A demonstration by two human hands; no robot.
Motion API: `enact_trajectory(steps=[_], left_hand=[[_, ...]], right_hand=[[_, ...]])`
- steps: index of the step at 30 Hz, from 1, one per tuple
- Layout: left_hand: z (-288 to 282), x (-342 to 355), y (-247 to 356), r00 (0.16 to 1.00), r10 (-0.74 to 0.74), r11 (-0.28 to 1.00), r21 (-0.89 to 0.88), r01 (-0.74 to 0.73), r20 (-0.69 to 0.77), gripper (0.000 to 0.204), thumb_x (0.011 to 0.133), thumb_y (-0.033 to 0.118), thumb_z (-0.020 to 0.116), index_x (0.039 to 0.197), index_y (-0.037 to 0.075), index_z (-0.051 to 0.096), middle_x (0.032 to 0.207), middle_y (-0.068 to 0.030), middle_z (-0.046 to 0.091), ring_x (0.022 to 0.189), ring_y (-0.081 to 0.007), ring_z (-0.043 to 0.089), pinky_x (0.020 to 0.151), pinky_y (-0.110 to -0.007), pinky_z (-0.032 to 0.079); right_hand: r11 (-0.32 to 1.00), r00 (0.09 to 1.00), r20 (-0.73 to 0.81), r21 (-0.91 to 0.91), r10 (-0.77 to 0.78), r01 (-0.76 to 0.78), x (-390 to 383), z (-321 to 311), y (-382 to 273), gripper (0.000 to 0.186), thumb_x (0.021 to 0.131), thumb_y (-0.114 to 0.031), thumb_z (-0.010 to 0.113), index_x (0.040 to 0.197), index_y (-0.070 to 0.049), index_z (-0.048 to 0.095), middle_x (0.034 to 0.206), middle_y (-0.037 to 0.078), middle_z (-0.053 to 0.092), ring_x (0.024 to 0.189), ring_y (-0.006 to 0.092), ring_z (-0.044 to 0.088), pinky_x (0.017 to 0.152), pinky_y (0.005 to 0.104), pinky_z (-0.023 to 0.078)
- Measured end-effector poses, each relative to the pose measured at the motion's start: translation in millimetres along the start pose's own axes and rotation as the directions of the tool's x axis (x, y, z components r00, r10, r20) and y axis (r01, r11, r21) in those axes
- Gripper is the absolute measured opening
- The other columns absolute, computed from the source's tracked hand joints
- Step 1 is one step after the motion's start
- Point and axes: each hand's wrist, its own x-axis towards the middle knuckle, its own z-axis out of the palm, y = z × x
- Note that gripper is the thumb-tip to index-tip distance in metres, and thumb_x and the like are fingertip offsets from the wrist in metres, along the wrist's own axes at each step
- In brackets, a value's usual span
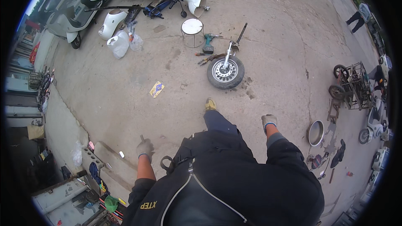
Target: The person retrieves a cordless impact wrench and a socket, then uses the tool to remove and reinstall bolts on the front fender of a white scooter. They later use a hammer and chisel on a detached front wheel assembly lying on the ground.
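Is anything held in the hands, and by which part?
It cannot be told: the left hand may hold something thin or only point; the right hand shows no object.

A white scooter (66, 23) stands near plastic bags (119, 46).

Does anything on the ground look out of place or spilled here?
Yes: a wheel with its fork rests loose on the ground, odd because such parts normally stay mounted on a vehicle. Dark patches lie just right of it; whether they are a spill, I cannot tell.
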Motion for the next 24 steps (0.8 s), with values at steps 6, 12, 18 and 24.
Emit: enact_trajectory(steps=[6, 12, 18, 24], left_hand=[[-82, -8, -106, 0.843, -0.537, 0.811, 0.252, 0.529, -0.040, 0.023, 0.095, 0.023, 0.064, 0.109, 0.005, 0.066, 0.082, -0.0120, 0.066, 0.062, -0.0239, 0.064, 0.049, -0.037, 0.050], [-95, 35, -39, 0.817, -0.576, 0.748, 0.401, 0.528, -0.001, 0.025, 0.093, 0.015, 0.064, 0.117, 0.009, 0.068, 0.087, -0.0105, 0.068, 0.066, -0.0247, 0.066, 0.053, -0.037, 0.052], [-64, 171, 241, 0.943, -0.260, 0.957, 0.073, 0.280, -0.206, 0.036, 0.090, -0.001, 0.059, 0.123, 0.007, 0.072, 0.095, -0.0066, 0.071, 0.074, -0.0198, 0.067, 0.057, -0.034, 0.055], [-4, 254, 417, 0.938, 0.309, 0.910, 0.334, -0.245, -0.154, 0.040, 0.089, -0.004, 0.054, 0.126, -0.006, 0.069, 0.126, -0.0153, 0.072, 0.115, -0.0236, 0.069, 0.104, -0.035, 0.051]], right_hand=[[0.980, 0.979, 0.077, 0.083, -0.189, 0.183, 55, 31, -243, 0.041, 0.083, -0.028, 0.064, 0.114, -0.006, 0.076, 0.121, 0.024, 0.072, 0.116, 0.0392, 0.068, 0.100, 0.0429, 0.053], [0.920, 0.910, 0.139, 0.046, -0.392, 0.389, 87, 42, -474, 0.052, 0.088, -0.035, 0.062, 0.132, -0.009, 0.071, 0.127, 0.024, 0.070, 0.121, 0.0386, 0.066, 0.106, 0.0432, 0.051], [0.961, 0.932, 0.239, 0.017, -0.273, 0.277, 139, 102, -591, 0.058, 0.089, -0.036, 0.062, 0.141, -0.010, 0.064, 0.132, 0.024, 0.067, 0.125, 0.0381, 0.064, 0.109, 0.0429, 0.049], [0.980, 0.947, 0.321, -0.180, -0.025, 0.087, 255, 206, -643, 0.074, 0.087, -0.037, 0.064, 0.153, -0.007, 0.051, 0.140, 0.024, 0.063, 0.132, 0.0370, 0.060, 0.114, 0.0410, 0.046]])
